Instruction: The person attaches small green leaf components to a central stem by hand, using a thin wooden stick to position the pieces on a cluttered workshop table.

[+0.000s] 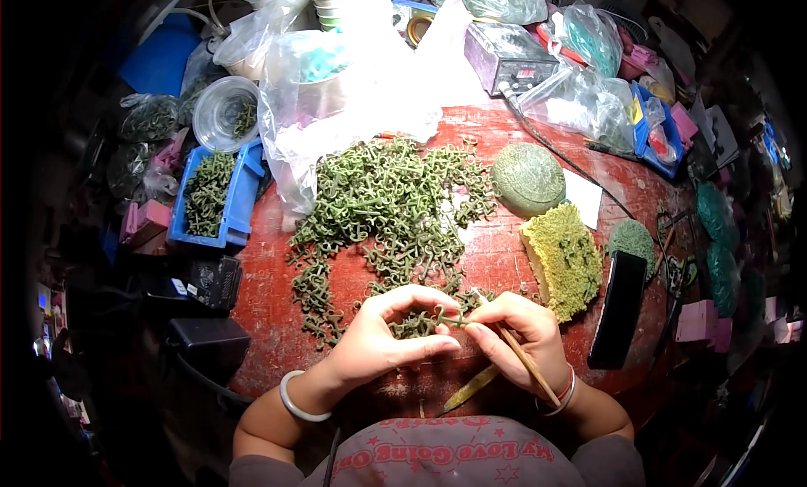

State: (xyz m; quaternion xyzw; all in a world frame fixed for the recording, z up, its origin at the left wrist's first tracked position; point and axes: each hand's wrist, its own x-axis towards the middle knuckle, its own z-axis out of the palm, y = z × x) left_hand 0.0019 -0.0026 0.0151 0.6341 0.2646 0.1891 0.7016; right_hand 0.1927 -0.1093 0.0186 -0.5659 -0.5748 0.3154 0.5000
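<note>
My left hand [388, 329] curves in a C over the near edge of a pile of small green curled pieces [387, 189], thumb and forefinger apart. Between those fingertips lies one green curled piece [450, 320]; whether they touch it I cannot tell. Its right end meets the thumb and forefinger of my right hand [523, 329]. The right hand also grips a thin wooden stick [530, 363], slanting down to the wrist, with a pale tip at the top. Below that hand, a flat yellowish strip tool [469, 389] lies on the red table [269, 319].
Right of the pile sit a round green block [528, 179], a yellow sponge [565, 264] bearing green bits, and a black phone [618, 310]. A cable [559, 155] runs from a control box [509, 57]. Left stands a blue bin [245, 189] of green pieces; plastic bags [290, 109] crowd the back.
</note>
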